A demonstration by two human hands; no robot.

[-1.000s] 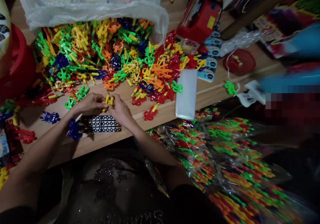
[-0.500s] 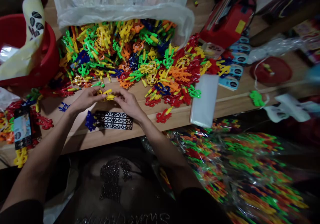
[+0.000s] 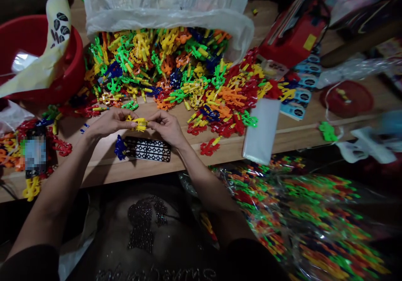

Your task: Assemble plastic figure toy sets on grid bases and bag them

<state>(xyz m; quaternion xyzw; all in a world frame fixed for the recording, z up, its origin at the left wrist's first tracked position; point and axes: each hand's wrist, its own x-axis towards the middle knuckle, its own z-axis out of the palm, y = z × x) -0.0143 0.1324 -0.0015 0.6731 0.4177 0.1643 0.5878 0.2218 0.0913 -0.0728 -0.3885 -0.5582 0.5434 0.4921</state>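
Between my two hands is a small yellow plastic toy piece [image 3: 140,124]. My left hand [image 3: 114,122] pinches its left end, and my right hand [image 3: 165,126] has thumb and fingertips closed on its right end. Just below them a black lattice panel [image 3: 149,149] lies flat on the wooden table. A dark blue plastic piece [image 3: 119,148] touches or overlaps the panel's left end. Part of another blue piece [image 3: 84,128] shows beside my left wrist, mostly hidden by it.
A heap of colourful plastic pieces [image 3: 141,63] spills from a white bag [image 3: 169,19]. At left stands a red tub [image 3: 75,59]. A stack of clear plastic sleeves [image 3: 262,130] lies right, below a red machine [image 3: 292,34]. Filled clear bags [image 3: 301,205] sit below the table edge.
The whole view has shifted, so things appear farther right. The yellow piece has turned in my fingers, and my right fingertips sit closer on its end.
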